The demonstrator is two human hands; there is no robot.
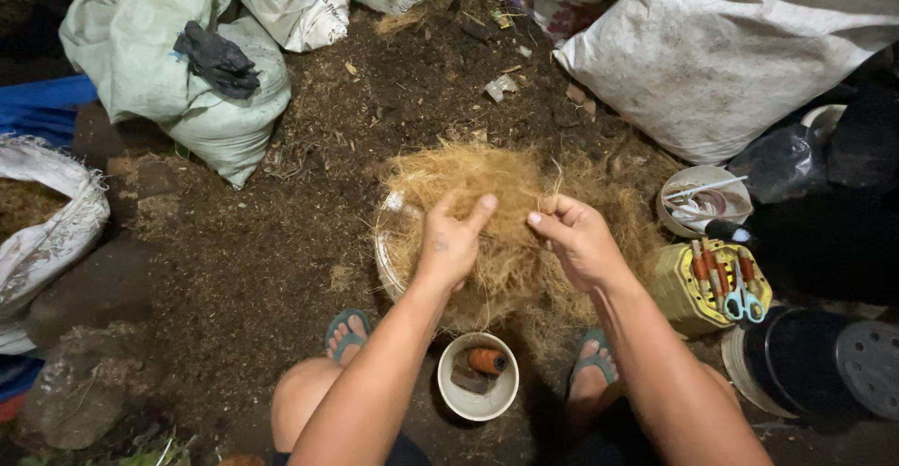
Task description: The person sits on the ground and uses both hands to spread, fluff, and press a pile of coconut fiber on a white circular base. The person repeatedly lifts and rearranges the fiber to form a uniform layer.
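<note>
A big tuft of tan coconut fibre [487,180] fills a pale round basin [382,251] on the dark soil in front of me. My left hand [449,241] presses on the fibre with thumb and fingers spread around a clump. My right hand [576,236] pinches strands at the tuft's right side. Both hands grip the same mass of fibre. Below them stands a small white bowl [478,402] with an orange spool of thread inside. My feet in teal sandals [346,330] flank the bowl.
Filled white and green sacks [178,63] ring the back; a large white sack [721,54] lies at right. A yellow container [712,283] holds spools and blue-handled scissors. Black pots [824,358] stand at lower right. A small bowl [702,199] sits beside them.
</note>
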